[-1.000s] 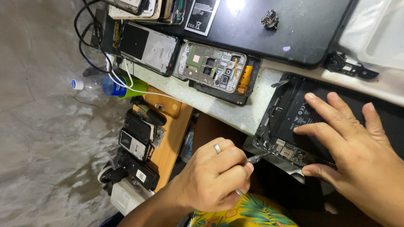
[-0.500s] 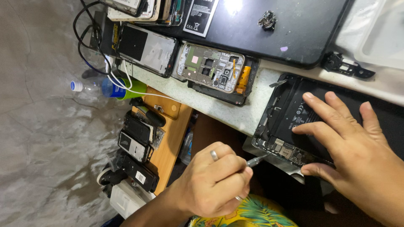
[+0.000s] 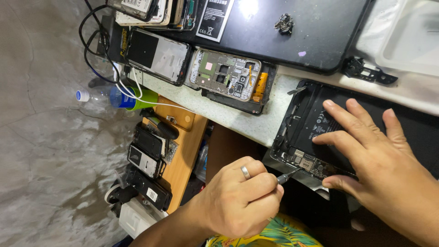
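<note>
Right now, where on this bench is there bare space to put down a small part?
A pale countertop strip lies bare between the opened phone frame and the open tablet. Another bare strip runs right of the black bracket, below the clear tray. The back edge is crowded with stacked phones. The left hand and right hand cover the tablet.

A: The light is bright and even, coming from overhead. A white glare spot sits on the glossy dark panel (image 3: 292, 41) at the top.

B: Shadows are soft. The darkest patch lies under the counter edge, between the left hand (image 3: 240, 201) and the right hand (image 3: 379, 160).

A: Focus is sharp across the opened tablet (image 3: 311, 123) and the stripped phone frame (image 3: 226, 73). No motion blur shows on either hand.

B: The grey floor (image 3: 41, 137) at the left looks slightly washed out, and lines bend a little toward the frame edges.
</note>
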